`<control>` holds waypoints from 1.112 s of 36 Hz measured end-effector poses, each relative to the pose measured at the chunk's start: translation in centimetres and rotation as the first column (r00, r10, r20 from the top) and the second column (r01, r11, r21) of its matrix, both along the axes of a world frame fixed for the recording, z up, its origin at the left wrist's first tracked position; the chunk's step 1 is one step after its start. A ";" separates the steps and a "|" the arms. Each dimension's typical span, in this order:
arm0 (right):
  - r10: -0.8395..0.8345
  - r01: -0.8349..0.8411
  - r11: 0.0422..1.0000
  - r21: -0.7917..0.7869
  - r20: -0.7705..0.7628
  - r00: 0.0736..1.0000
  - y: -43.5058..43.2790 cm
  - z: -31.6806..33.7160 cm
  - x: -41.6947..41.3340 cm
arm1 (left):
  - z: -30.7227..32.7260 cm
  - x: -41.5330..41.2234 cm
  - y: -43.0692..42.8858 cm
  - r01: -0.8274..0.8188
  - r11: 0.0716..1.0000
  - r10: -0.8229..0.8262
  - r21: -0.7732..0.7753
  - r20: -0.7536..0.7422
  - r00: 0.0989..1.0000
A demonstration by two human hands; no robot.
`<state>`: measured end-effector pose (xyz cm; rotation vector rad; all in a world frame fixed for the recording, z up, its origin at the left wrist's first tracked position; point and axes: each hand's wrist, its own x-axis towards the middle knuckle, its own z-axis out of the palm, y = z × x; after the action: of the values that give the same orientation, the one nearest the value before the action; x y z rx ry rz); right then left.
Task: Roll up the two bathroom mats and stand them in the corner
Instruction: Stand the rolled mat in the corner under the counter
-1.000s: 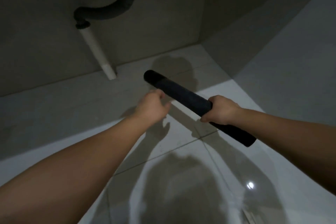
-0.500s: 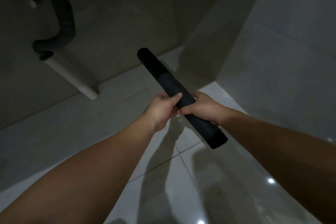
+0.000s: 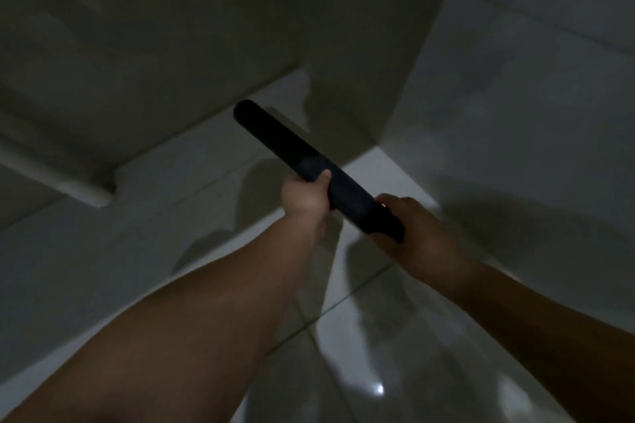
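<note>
A dark rolled-up mat (image 3: 285, 144) is held in the air above the tiled floor, slanting from upper left to lower right. Its far end points toward the corner (image 3: 309, 79) where two walls meet. My left hand (image 3: 305, 199) grips the roll near its middle, thumb over the top. My right hand (image 3: 412, 227) holds the near end from underneath. Only one mat is in view.
A white drain pipe (image 3: 68, 182) runs down to the floor at the left by the back wall. A tiled wall (image 3: 515, 96) rises on the right. Glossy white floor tiles (image 3: 206, 199) lie below, with shadows of my arms.
My left hand took hold of the roll, which earlier only my right hand held. My right hand slid down to the near end. The roll now points toward the corner and the view has moved closer.
</note>
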<state>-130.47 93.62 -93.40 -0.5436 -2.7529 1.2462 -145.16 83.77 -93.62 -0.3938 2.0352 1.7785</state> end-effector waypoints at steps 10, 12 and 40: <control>0.038 -0.077 0.926 0.370 0.112 0.993 3.3 -2.4 -1.3 | -3.1 -2.5 5.7 -0.024 0.996 0.021 -0.087 -0.039 0.999; 0.039 -0.075 0.928 0.365 0.107 0.994 3.8 -3.5 -2.6 | -3.6 -3.0 6.8 -0.026 1.000 0.026 -0.012 -0.025 0.999; 0.011 -0.213 0.779 0.590 0.326 0.945 7.0 -9.7 -5.4 | -7.2 -2.3 11.9 0.210 0.974 -0.218 -0.085 -0.096 0.971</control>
<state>-135.82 100.62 -103.12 -0.5324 -3.2352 0.1942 -147.46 95.65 -100.86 -0.0979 2.1301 1.6281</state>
